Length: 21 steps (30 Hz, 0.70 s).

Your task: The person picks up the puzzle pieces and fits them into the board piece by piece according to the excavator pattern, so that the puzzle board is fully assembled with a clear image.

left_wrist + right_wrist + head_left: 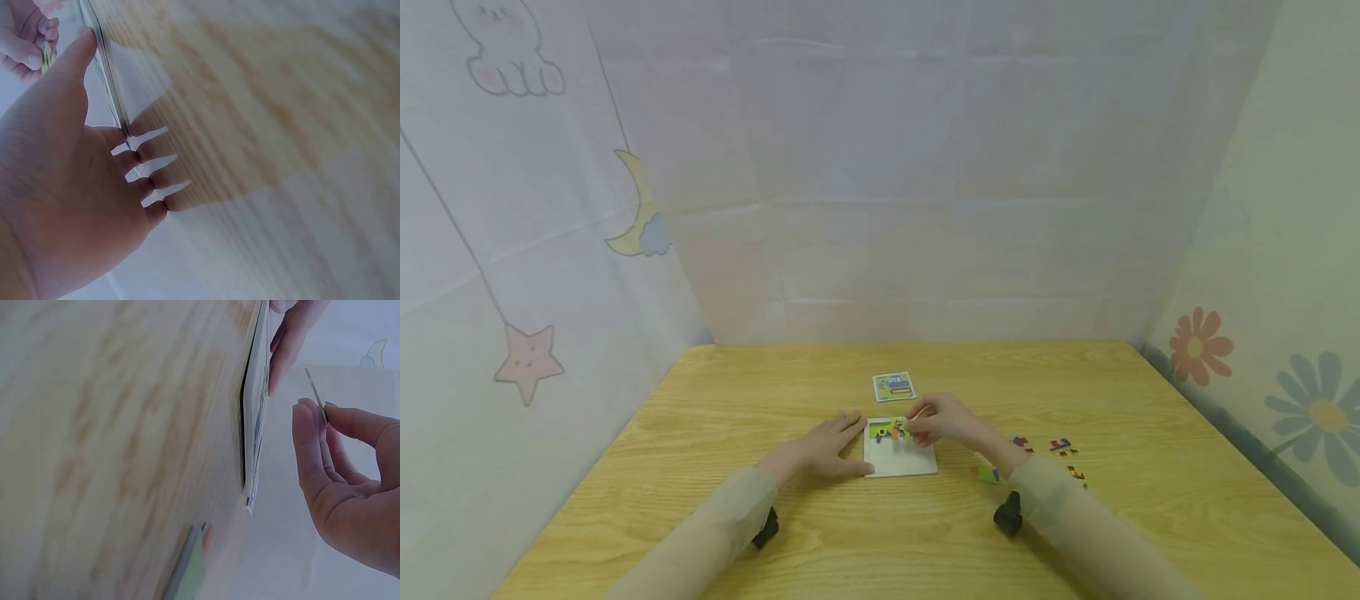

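Observation:
A white square puzzle board (pixel 898 465) lies on the table, with several colourful pieces (pixel 882 432) fitted along its far edge. My left hand (pixel 826 448) rests with straight, spread fingers at the board's left side, its thumb touching the near left edge. Over the board's right part, my right hand (pixel 942 418) pinches a thin jigsaw puzzle piece (pixel 317 398) between thumb and fingertips. In the right wrist view that piece is held edge-on, clear of the board, so its picture is hidden. The left wrist view shows a bit of green on it.
Loose puzzle pieces (pixel 1062 447) lie to the right, some partly behind my right forearm. A green piece (pixel 987 474) is nearer the board. Behind the board sits a square picture card (pixel 893 387). Cloth walls stand around the wooden table (pixel 880 542).

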Each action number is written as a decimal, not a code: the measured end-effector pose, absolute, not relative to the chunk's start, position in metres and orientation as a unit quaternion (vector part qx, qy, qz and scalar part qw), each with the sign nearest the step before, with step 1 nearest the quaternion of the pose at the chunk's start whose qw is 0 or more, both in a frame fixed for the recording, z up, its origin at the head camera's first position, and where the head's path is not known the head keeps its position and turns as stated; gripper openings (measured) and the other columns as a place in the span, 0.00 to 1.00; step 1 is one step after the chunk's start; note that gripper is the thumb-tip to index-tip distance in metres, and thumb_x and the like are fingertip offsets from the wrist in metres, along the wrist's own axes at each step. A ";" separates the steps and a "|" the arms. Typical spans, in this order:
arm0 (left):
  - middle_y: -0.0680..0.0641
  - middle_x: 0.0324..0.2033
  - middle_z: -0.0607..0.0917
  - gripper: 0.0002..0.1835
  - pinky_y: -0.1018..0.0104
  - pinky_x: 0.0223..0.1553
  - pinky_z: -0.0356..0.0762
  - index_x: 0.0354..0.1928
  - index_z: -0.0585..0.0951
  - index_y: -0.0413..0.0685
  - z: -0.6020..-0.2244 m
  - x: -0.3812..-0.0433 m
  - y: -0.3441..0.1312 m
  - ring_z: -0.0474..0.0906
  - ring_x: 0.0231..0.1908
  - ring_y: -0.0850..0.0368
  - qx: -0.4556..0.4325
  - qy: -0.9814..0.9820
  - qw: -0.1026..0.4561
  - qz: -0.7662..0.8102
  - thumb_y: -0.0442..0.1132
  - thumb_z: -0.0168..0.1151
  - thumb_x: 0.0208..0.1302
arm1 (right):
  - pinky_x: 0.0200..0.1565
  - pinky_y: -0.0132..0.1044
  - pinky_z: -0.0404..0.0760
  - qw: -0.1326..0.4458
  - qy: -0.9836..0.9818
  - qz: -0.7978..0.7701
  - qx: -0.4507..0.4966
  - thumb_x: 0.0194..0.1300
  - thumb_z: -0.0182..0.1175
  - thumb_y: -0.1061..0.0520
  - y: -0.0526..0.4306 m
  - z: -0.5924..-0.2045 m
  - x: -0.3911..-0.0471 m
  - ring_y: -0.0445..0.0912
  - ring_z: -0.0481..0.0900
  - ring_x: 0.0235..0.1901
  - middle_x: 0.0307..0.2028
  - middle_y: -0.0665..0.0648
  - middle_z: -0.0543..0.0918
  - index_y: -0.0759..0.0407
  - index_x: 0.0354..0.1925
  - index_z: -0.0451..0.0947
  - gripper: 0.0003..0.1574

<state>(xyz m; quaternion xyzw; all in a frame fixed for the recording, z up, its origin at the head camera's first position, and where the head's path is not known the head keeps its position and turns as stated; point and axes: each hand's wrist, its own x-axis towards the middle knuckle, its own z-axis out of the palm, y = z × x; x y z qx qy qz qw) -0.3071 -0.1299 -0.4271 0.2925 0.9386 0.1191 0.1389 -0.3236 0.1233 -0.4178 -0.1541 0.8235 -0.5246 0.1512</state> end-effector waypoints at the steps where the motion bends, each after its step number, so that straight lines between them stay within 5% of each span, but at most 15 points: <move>1: 0.42 0.73 0.48 0.47 0.43 0.71 0.45 0.73 0.51 0.45 -0.427 -0.307 -0.130 0.41 0.72 0.38 0.293 0.938 0.139 0.120 0.67 0.50 0.62 | 0.33 0.40 0.85 0.154 0.824 -0.524 -0.153 0.60 0.63 0.60 0.122 -0.418 -0.324 0.44 0.82 0.25 0.30 0.59 0.84 0.68 0.42 0.75 0.14; 21: 0.43 0.73 0.47 0.47 0.43 0.70 0.45 0.73 0.50 0.46 -0.429 -0.309 -0.131 0.41 0.72 0.39 0.289 0.940 0.142 0.115 0.68 0.49 0.62 | 0.31 0.38 0.85 0.181 0.841 -0.483 -0.161 0.59 0.64 0.58 0.099 -0.424 -0.330 0.43 0.82 0.25 0.27 0.55 0.85 0.65 0.38 0.78 0.12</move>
